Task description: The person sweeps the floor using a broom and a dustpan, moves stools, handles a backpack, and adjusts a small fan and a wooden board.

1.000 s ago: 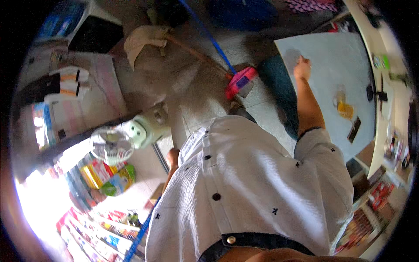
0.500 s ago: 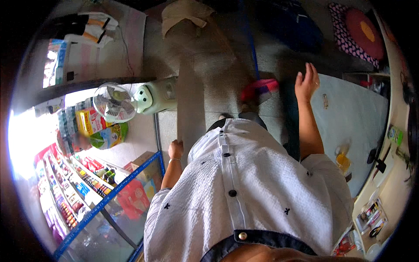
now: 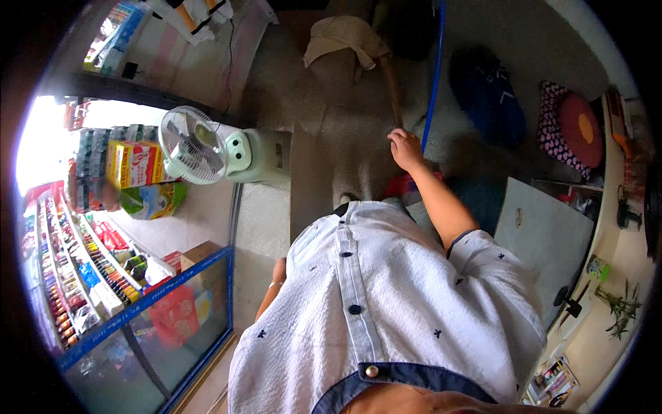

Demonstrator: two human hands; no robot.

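Observation:
My right hand (image 3: pixel 405 148) is stretched forward over the floor, with its fingers loosely bent and nothing visible in them. In the picture its fingertips lie close to the lower end of a thin brown stick (image 3: pixel 394 90); whether they touch it I cannot tell. Just right of the hand runs a blue pole (image 3: pixel 434 72). A beige cloth (image 3: pixel 345 41) hangs or lies at the stick's far end. My left hand (image 3: pixel 279 270) is low at my left side, by the shirt's edge, with its fingers mostly hidden.
At left, a pale green fan (image 3: pixel 196 145) stands beyond a blue-edged glass display case (image 3: pixel 148 298) with rows of small packaged goods. A grey-white panel (image 3: pixel 541 241) is at right. Farther off lie a dark blue bundle (image 3: pixel 489 100) and a round maroon cushion (image 3: pixel 578 127).
My right hand has swung inward to the left, and its stretched fingers are now bent. My left hand has dropped back beside the shirt. The whole view has shifted and turned.

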